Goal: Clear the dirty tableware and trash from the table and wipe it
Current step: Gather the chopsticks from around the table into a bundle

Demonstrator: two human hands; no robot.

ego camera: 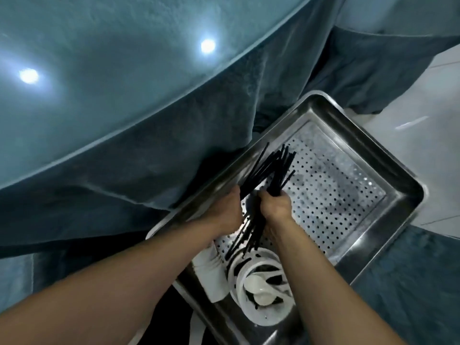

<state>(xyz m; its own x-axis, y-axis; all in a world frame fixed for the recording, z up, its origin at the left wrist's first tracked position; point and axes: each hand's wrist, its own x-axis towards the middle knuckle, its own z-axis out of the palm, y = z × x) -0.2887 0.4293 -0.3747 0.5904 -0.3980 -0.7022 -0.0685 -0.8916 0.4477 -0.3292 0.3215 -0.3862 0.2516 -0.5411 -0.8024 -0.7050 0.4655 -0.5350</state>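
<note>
Both my left hand (227, 211) and right hand (275, 206) have fingers clamped around a bundle of black chopsticks (267, 170) over the perforated steel tray (398, 188). Stacked white bowls (258, 290) sit at its near end, right of the table (99, 83).

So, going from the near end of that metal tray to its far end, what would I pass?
White spoon in the stacked white bowls → both hands, left and right, gripping the black chopsticks → bare perforated tray floor → tray's far rim.
</note>
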